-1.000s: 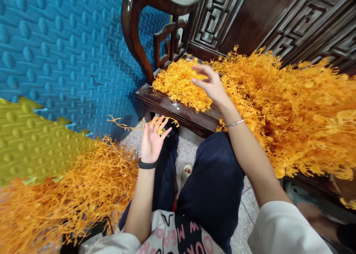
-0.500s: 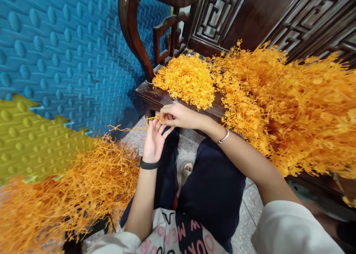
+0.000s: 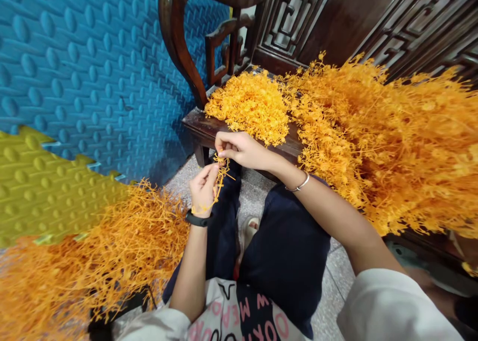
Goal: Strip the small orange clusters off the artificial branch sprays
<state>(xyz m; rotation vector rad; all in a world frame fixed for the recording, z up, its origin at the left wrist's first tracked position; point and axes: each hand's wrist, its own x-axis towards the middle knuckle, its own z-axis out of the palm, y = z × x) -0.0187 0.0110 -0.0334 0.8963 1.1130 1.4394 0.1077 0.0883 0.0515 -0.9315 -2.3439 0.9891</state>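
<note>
Between my hands hangs a thin orange plastic sprig (image 3: 220, 184) with small side branches, drooping down past my left wrist. My left hand (image 3: 203, 185) is closed in a pinch at the sprig, palm side partly turned away. Just above and to the right, my right hand (image 3: 241, 149) pinches the sprig's upper end between thumb and fingertips. Beyond my right hand, a heap of small orange plastic flower pieces (image 3: 250, 107) lies on the dark wooden seat (image 3: 209, 127). At lower left spreads a large pile of stringy orange sprigs (image 3: 138, 236).
A big bushy mass of orange sprigs (image 3: 403, 147) covers the bench on the right. The carved chair arm (image 3: 175, 37) rises at the seat's left end. Blue foam mats (image 3: 74, 72) and a yellow one (image 3: 41, 191) stand at left. Tiled floor (image 3: 250, 196) shows between my legs.
My left hand has gone from open-palmed to a closed pinch. The sprig, formerly stretching out to the left, now hangs down between my hands. My right hand has shifted slightly up and right.
</note>
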